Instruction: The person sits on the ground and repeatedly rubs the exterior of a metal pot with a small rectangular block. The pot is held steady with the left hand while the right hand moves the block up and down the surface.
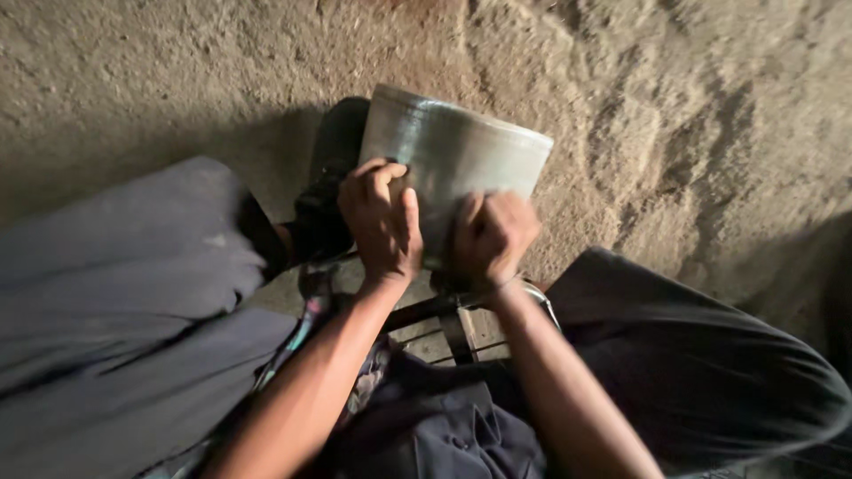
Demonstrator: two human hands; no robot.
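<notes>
Clearly both hands are gripping the near edge of a grey-green metal vessel (457, 155), which is tilting away over the earthen floor (666, 106); left hand (383, 222) and right hand (490, 238) fingers are clamping its rim, equally near.

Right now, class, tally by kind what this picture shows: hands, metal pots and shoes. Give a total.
Hands: 2, the left hand and the right hand, both on the pot
Grey metal pot: 1
Dark shoe: 1
Total: 4
</notes>
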